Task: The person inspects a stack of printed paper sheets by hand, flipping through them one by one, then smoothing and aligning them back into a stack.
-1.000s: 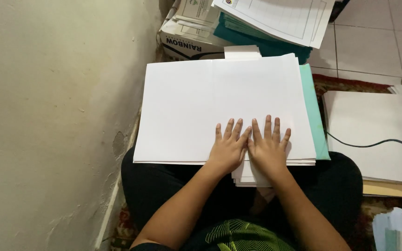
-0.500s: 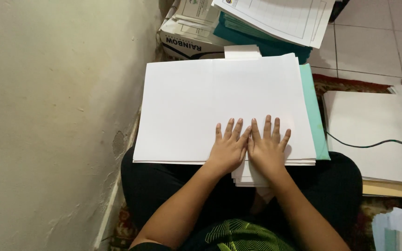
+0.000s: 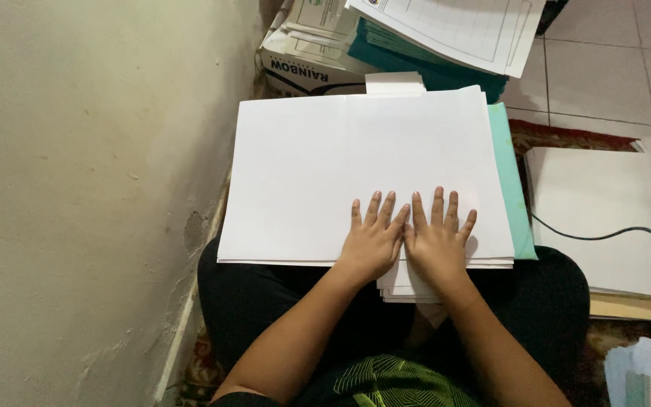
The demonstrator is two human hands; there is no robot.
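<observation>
On the lap, beside the wall (image 3: 77, 188), a white paper stack (image 3: 325, 166) is laid with its long axis left to right, and the left hand (image 3: 371, 241) and right hand (image 3: 437, 243) are pressed flat, fingers spread, gripping nothing, on its near edge right of centre.

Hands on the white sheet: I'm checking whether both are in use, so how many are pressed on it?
2. The left hand and right hand lie flat, side by side, on the near edge of the white sheet; none hidden.
</observation>
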